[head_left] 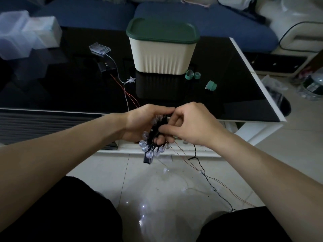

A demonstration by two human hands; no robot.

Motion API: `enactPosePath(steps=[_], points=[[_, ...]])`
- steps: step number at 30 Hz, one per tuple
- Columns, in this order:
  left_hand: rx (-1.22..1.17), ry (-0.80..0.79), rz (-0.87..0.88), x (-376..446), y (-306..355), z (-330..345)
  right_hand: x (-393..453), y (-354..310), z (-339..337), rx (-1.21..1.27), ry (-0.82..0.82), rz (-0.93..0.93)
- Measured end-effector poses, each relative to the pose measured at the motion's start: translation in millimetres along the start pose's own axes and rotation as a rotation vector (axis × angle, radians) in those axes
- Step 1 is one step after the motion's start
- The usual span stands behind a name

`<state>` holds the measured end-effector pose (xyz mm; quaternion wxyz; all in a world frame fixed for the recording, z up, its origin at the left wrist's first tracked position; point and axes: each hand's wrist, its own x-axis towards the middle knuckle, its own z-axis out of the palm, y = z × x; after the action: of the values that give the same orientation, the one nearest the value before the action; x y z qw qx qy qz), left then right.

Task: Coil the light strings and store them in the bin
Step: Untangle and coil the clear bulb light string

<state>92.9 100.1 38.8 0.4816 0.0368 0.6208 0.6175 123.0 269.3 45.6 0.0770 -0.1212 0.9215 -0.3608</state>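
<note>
My left hand (139,124) grips a bundle of black-wired light string with clear round bulbs (153,145), held in front of the table edge. My right hand (190,124) pinches the black wire at the bundle's right side. The loose end of that string (209,182) trails down to the floor on the right. A cream bin with a closed dark green lid (163,48) stands on the black table. A second string with a clear star bulb (130,80) and a clear battery box (99,48) lies left of the bin.
The black glass table (227,84) has a white rim. Green tape rolls (192,75) and a green cap (211,86) lie right of the bin. Clear plastic boxes (26,34) sit at the far left. A blue sofa (209,20) is behind. Thin red wires (227,187) cross the tiled floor.
</note>
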Motion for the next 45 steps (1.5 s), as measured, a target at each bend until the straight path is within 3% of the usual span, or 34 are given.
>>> enactPosePath(steps=[6, 11, 17, 21, 25, 28, 37, 45], points=[[0.032, 0.014, 0.007, -4, 2, -2, 4, 4, -2, -0.037, 0.109, -0.015], [-0.126, -0.079, -0.01, -13, 3, 5, 3, 4, 4, -0.017, 0.016, -0.053], [-0.347, -0.099, 0.012, -9, 0, 3, 5, 5, -6, 0.07, 0.023, -0.045], [-0.169, -0.042, 0.058, -8, 1, 4, 5, 7, -7, 0.075, -0.02, -0.024], [0.082, -0.003, 0.034, -5, 1, 4, 3, 15, -14, 0.21, -0.185, 0.017], [0.1, 0.052, -0.046, -4, 2, 5, 1, 29, -25, 0.223, -0.264, 0.03], [0.112, 0.016, -0.052, -6, 7, 16, -7, 23, -8, 0.198, -0.134, -0.134], [0.131, 0.076, -0.011, -10, 9, 29, -21, 15, -16, 0.321, -0.095, -0.098]])
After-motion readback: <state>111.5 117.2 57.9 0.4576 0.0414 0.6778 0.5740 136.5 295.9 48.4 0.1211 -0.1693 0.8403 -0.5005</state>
